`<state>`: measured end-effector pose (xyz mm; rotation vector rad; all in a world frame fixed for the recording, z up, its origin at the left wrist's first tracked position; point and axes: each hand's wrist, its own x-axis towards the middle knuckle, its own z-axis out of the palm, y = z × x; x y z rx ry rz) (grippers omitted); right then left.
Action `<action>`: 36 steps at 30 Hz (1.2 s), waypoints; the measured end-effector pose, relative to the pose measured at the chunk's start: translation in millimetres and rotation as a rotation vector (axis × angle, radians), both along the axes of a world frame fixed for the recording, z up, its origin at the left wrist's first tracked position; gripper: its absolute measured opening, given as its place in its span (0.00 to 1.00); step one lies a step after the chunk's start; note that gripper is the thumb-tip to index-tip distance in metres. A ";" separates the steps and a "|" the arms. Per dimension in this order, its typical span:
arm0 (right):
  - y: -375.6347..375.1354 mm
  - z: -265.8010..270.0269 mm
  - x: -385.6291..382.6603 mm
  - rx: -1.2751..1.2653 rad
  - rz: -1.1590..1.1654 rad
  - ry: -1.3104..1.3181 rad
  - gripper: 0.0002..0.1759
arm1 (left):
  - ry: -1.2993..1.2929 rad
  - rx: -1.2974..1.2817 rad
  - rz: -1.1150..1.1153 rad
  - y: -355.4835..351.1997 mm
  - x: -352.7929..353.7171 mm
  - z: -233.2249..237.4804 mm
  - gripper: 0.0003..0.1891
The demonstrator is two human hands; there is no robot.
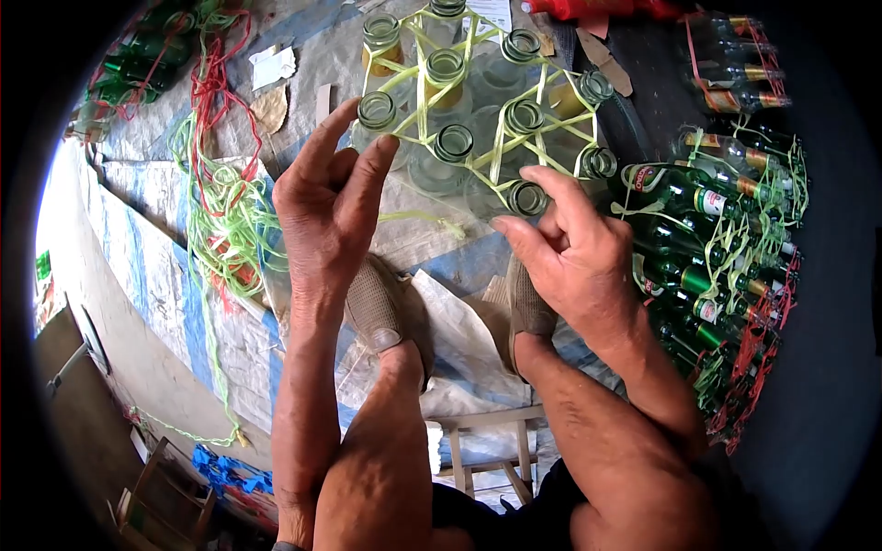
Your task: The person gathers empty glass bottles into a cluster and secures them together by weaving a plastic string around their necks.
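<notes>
Clear glass bottles stand upright in a cluster, their necks laced together by yellow-green plastic twine [497, 147]. My left hand [329, 188] is by the near-left bottle [377, 110], index finger and thumb apart at its rim and the other fingers curled. At the near corner, my right hand [583, 253] spreads its thumb and index finger on two sides of another bottle's mouth [527, 198]. Both hands look open, with fingertips close to the glass and twine. A loose twine end [450, 228] trails from the cluster over the sheet between my hands.
Tied green bottles [684, 225] lie stacked at right, with another bundle [735, 64] beyond. Tangled green twine [230, 225] and red twine [216, 83] lie at left on the striped sheet [165, 248]. More bottles [152, 50] sit far left. A wooden stool [487, 420] is below.
</notes>
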<state>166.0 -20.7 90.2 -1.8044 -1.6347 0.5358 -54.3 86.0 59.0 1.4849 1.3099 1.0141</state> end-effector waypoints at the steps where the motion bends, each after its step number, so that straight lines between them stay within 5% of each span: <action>1: 2.2 -2.6 0.2 -0.002 0.003 0.004 0.27 | 0.006 -0.035 0.007 1.5 0.1 2.1 0.23; 15: 16.6 -7.4 12.2 0.015 0.041 -0.045 0.18 | 0.139 0.056 0.008 -8.7 -3.4 3.9 0.20; 36: 6.0 15.9 62.5 -0.020 0.308 -0.198 0.22 | 0.388 0.159 -0.147 -78.4 -12.5 34.4 0.21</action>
